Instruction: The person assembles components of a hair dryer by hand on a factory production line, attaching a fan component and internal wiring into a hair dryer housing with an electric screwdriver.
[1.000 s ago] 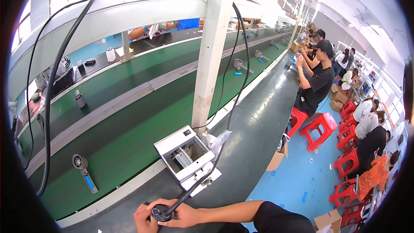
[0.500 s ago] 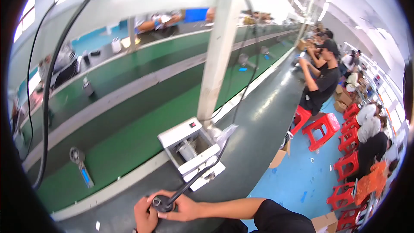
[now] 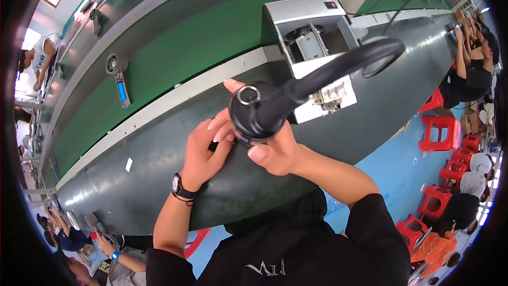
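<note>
**Black device and both hands now showing higher and nearer the middle than half a second ago**

Open-topped metal box, which was sitting above the hands near the middle, is now showing farther toward 1 o'clock as the whole view is swinging. White lettering is standing out on the wearer's black shirt at 6 o'clock, appearing upside down. Small dial marks on the wristwatch, toward 7 o'clock, are staying too small to read.

The device is lying inside the right hand's grip, above the worktop. That grip is closing around it from 5 o'clock, the thumb pressing near its 6 o'clock edge. The left hand is curling its fingers at the device's 8 o'clock side; I cannot tell whether they are pinching it or only resting alongside. A metal ring is topping the device, and a thick black cable is running off toward 2 o'clock, passing in front of the box.

Toward 10 o'clock, a grey handled part with a blue insert is lying on the green belt. A white scrap is lying on the worktop toward 8 o'clock.
</note>
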Demonstrator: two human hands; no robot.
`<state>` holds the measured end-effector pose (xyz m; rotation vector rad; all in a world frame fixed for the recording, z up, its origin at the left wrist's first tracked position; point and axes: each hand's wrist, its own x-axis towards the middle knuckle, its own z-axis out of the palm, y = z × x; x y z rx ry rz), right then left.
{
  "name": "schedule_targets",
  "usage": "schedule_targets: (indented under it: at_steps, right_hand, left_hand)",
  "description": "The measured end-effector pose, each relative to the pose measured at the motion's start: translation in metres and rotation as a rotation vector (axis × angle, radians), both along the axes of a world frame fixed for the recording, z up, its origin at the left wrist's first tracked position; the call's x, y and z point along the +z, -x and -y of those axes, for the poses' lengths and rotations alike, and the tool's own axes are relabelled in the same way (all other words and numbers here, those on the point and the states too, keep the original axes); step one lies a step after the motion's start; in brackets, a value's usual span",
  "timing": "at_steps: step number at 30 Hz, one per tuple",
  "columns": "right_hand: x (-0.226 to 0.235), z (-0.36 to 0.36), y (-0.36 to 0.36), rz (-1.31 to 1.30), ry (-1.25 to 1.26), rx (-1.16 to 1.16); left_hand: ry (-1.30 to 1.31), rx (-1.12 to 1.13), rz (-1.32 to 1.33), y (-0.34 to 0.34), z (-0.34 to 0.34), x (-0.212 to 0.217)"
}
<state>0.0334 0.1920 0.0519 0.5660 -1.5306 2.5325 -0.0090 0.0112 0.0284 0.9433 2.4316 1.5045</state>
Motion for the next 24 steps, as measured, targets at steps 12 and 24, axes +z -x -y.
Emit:
schedule_targets:
  at_steps: [12,24]
  right_hand:
    - [0.023,-0.007,-0.010,-0.242,-0.149,-0.205]
    - [0.081,-0.070,-0.069,-0.295,0.135,-0.370]
  left_hand:
    - [-0.074,0.099,-0.009,-0.020,-0.016,0.007]
    - [0.102,0.128,-0.034,-0.026,-0.015,0.009]
